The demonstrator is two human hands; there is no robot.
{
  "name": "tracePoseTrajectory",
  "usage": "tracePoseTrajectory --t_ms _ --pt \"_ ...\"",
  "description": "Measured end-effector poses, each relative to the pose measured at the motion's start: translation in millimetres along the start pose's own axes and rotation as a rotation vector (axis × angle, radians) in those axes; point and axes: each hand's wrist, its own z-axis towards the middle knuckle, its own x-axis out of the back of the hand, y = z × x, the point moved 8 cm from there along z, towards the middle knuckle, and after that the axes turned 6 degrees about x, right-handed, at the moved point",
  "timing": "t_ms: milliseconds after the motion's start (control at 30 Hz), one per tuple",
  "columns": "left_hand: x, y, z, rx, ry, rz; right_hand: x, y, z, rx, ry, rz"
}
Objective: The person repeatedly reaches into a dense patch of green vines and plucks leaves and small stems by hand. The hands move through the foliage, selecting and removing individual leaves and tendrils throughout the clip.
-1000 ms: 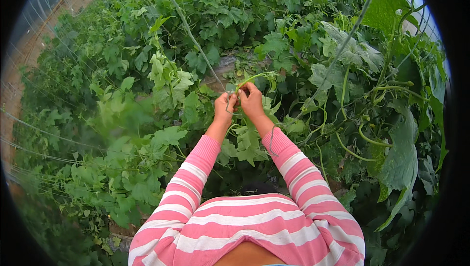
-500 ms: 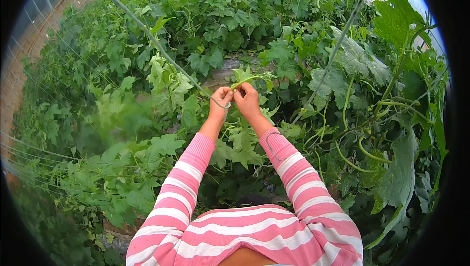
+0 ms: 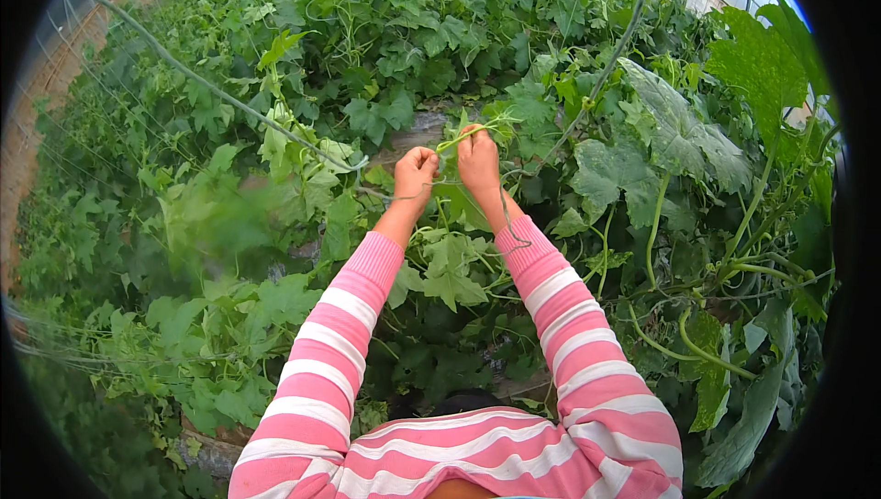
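Note:
In front of me, my right hand (image 3: 478,164) is closed around a young green vine shoot (image 3: 503,121), whose leafy tip points right and away. Close beside it on the left, my left hand (image 3: 416,174) has its fingers pinched together; whatever they hold is too small to make out. The shoot's stem ends near those left fingertips. A thin grey-green twine (image 3: 519,244) loops over my right wrist and sleeve cuff, and a thin strand crosses below both hands. Broad lobed leaves (image 3: 453,280) hang beneath my wrists.
A thick grey-green string (image 3: 197,80) slants down from the upper left, its end left of my hands. Another string (image 3: 613,63) descends from the upper right. Large leaves (image 3: 684,132) and curling stems stand at right. Dense vines surround me; thin wires (image 3: 69,334) run along the left.
My hands have moved slightly apart, the right now gripping the shoot higher up. The left string's end has swung away leftward from my left hand.

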Motion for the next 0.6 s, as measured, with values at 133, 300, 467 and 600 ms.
tracePoseTrajectory --t_ms 133,300,467,600 --pt "28 -16 12 0.125 0.156 -0.155 -19 48 1 -0.383 -0.683 0.388" --pt "44 -15 20 0.172 0.153 -0.194 56 109 76 -0.231 -0.747 -1.048" --pt "43 -5 21 0.196 0.147 -0.223 55 47 192 0.058 -0.121 -0.311" --pt "38 -3 21 0.213 0.147 -0.221 15 -9 234 0.112 -0.141 -0.295"
